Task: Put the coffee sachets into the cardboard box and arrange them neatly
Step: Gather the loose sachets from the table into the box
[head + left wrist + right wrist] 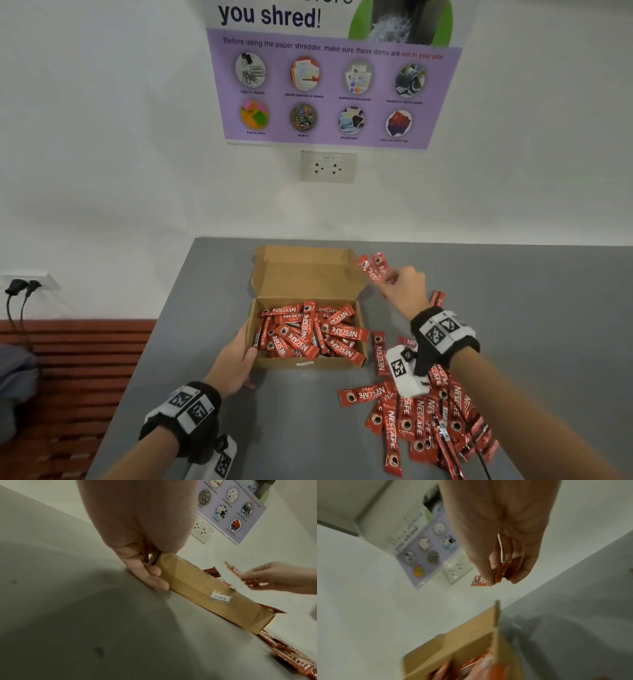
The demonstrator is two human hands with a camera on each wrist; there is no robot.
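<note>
An open cardboard box [308, 363] sits on the grey table, holding a jumble of red Nescafe sachets [311, 330]; its lid [305, 270] stands up at the back. My left hand [236, 359] grips the box's left front corner [164, 566], thumb over the rim and fingers against the wall. My right hand [399, 286] is raised to the right of the lid, pinching a few red sachets [373, 267] that fan up and left. In the right wrist view the held sachets [500, 572] show between thumb and fingers above the box [471, 639].
A loose pile of sachets [424, 418] lies on the table [531, 308] at the front right, under my right forearm. A wall with a socket [328, 167] and a poster [335, 89] stands behind. A red slatted bench [75, 377] is on the left.
</note>
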